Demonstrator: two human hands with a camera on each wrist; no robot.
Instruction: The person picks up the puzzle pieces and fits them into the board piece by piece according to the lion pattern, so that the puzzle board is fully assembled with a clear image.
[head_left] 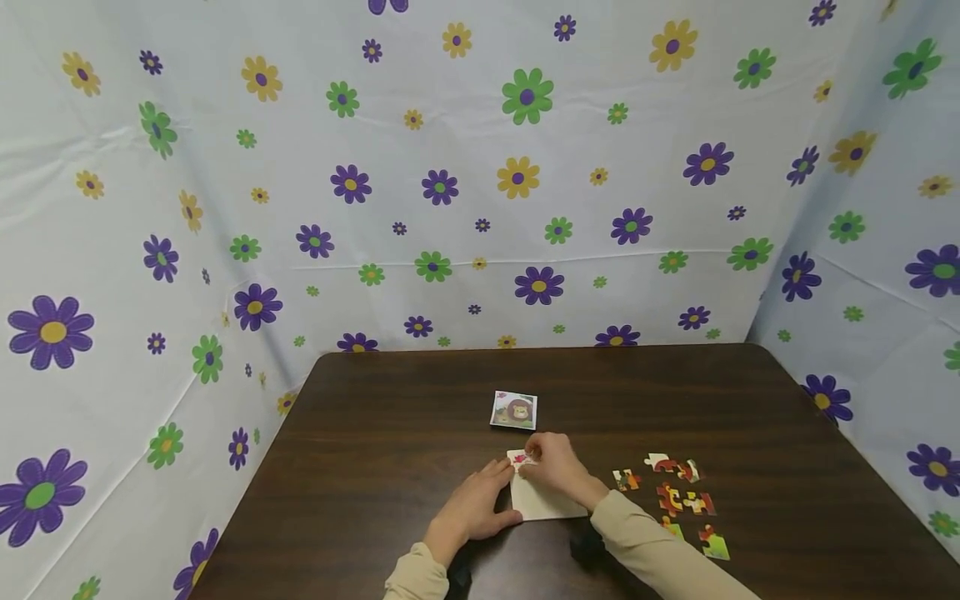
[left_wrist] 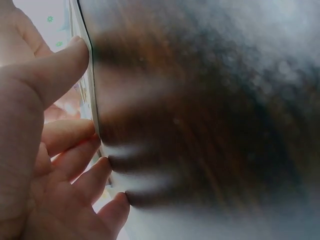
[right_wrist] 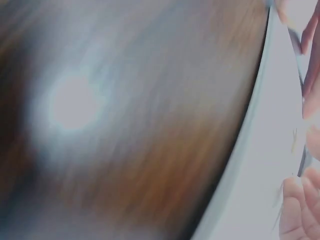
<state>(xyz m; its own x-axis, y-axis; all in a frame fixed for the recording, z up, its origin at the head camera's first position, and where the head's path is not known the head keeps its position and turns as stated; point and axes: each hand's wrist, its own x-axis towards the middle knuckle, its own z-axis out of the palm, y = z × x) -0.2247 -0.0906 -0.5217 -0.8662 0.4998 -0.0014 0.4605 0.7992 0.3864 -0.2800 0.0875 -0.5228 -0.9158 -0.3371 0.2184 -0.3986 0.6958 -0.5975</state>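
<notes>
A flat, pale puzzle board (head_left: 546,502) lies on the dark table in front of me. Along its left edge rests my left hand (head_left: 474,505), its thumb near the lower corner and its fingertips by the upper one. My right hand (head_left: 557,467) reaches over the board, thumb and finger curled at a small puzzle piece (head_left: 520,457) with a pink print in the top left corner. Those fingers partly hide the piece. In the left wrist view, the fingertips (left_wrist: 102,162) touch the board's rim. The right wrist view shows mostly table and the pale board (right_wrist: 265,135).
Several loose puzzle pieces (head_left: 671,500) are spread on the table right of the board, beside my right forearm. Beyond the board sits a small picture card (head_left: 514,411) with a lion. Flowered cloth (head_left: 480,167) encloses the back and sides of the table (head_left: 390,417).
</notes>
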